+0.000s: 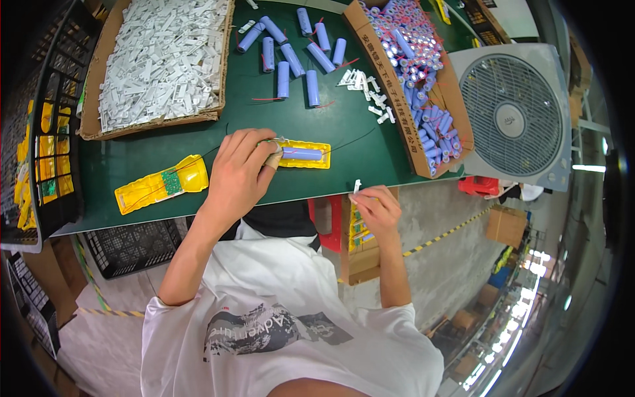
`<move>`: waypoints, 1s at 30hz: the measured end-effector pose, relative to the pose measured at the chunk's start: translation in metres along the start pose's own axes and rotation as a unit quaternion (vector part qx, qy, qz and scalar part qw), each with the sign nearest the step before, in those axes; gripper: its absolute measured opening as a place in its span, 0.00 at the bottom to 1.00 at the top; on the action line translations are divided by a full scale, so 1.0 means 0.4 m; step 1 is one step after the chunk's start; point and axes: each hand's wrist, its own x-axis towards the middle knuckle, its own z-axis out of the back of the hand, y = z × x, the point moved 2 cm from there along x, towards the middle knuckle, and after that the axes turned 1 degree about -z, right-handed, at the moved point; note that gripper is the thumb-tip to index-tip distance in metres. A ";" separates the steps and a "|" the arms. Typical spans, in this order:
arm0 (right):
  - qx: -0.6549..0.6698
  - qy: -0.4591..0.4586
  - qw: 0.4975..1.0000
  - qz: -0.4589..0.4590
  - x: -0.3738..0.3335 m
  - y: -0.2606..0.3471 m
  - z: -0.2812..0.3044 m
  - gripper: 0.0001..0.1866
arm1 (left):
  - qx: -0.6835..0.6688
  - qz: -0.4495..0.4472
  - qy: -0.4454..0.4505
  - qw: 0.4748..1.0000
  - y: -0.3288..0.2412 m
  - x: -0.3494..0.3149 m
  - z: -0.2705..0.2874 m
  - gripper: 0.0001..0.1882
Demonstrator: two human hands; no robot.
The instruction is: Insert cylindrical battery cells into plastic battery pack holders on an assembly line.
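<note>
My left hand (239, 162) is closed over the left end of a yellow plastic casing (324, 147) lying near the table's front edge. Inside the casing sits a purple cylindrical battery cell (302, 154), and dark thin wires trail out on both sides. The fingers hide the casing's left part. My right hand (378, 210) is raised just off the table edge, pinching a small white plastic piece (358, 186) between thumb and fingertips. Left of my left hand lies a second yellow casing (141, 194) with a green circuit board (172, 181) in it.
Loose battery cells (284, 81) and small white parts (356, 81) lie across the green table (258, 114). A carton of white parts (165, 59) stands back left, beside a black crate (61, 73) of yellow casings. At right are a carton of cells (395, 99) and a fan (509, 119).
</note>
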 end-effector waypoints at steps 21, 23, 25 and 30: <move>0.099 0.324 0.905 -0.258 0.393 0.055 -0.030 0.11 | -0.009 -0.014 -0.009 1.000 0.011 -0.020 -0.007 0.10; 0.101 0.323 0.903 -0.265 0.383 0.049 -0.050 0.12 | -0.011 -0.008 -0.012 1.000 0.018 -0.020 -0.003 0.10; 0.058 0.210 0.952 -0.216 0.362 0.047 -0.056 0.19 | -0.006 -0.007 0.000 1.000 0.016 -0.020 -0.004 0.10; 0.308 0.182 0.852 -0.381 0.321 -0.015 -0.074 0.33 | -0.010 -0.017 0.005 1.000 0.002 0.005 0.007 0.11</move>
